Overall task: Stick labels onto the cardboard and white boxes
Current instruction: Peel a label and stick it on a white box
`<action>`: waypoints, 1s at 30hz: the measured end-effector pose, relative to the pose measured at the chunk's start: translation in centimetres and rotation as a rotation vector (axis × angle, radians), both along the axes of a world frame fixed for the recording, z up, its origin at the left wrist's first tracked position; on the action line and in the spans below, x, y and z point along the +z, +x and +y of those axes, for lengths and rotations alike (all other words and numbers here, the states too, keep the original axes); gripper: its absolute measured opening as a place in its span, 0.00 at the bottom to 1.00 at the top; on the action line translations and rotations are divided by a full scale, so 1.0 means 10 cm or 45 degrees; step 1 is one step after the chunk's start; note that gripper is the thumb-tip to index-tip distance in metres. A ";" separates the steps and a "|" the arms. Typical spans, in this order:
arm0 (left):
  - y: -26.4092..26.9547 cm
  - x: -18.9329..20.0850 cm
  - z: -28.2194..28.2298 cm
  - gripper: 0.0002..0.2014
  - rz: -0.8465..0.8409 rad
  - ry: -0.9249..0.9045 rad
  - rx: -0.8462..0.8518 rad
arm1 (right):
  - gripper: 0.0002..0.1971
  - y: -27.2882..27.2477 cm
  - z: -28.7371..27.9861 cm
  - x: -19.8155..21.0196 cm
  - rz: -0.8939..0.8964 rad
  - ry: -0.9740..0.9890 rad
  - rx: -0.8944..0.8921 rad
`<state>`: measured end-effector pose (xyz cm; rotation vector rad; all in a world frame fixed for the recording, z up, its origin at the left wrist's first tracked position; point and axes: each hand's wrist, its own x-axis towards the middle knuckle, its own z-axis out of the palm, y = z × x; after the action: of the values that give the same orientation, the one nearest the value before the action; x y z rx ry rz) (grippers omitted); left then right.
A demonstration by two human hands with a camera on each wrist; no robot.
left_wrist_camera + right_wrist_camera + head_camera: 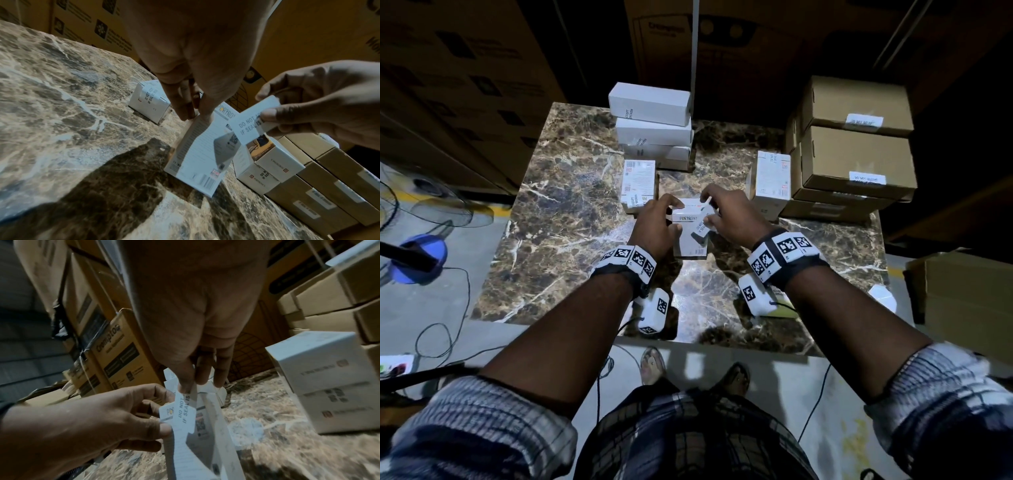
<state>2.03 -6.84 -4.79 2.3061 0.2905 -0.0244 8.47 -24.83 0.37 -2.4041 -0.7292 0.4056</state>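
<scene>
A white printed box (690,236) stands on edge at the middle of the marble table (571,212). My left hand (666,214) grips its top left side, fingers curled over the edge (186,112). My right hand (710,214) pinches a white "DO NOT ACCEPT IF SEAL IS BROKEN" label (251,123) between thumb and fingers, just above the box's (197,160) front face near its top. In the right wrist view the label (185,413) hangs from my fingertips (185,386) against the box (185,454). Whether the label touches the box is unclear.
A stack of white boxes (650,120) stands at the back, a labelled white box (638,181) left of my hands, another (770,181) to the right. Labelled cardboard boxes (856,147) are stacked back right. A fan (421,212) and cables lie on the floor.
</scene>
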 end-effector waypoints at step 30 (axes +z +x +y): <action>0.13 0.08 0.02 0.21 0.086 -0.003 0.004 | 0.14 0.31 0.43 0.05 -0.125 -0.199 0.325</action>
<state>3.31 -6.60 -3.96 2.3053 0.3283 -0.1008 11.59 -20.58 0.84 -2.4973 -1.0912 0.4638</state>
